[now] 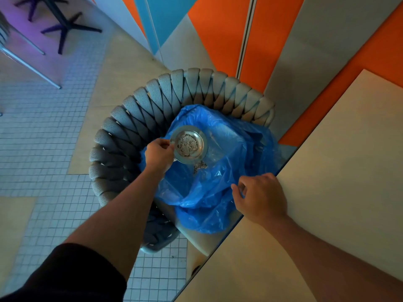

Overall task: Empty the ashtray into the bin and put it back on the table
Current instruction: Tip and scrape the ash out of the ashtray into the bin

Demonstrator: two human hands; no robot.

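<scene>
The left hand (159, 154) grips the round metal ashtray (188, 144), ash inside, over the blue bag (226, 162); the right hand (260, 197) pinches the bag's edge.

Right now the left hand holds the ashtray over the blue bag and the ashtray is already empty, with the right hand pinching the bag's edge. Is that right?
Not quite: the ashtray is not empty. The head view shows ash still in its bowl. The rest stands: the left hand holds it over the blue bag, and the right hand pinches the bag's edge.
</scene>
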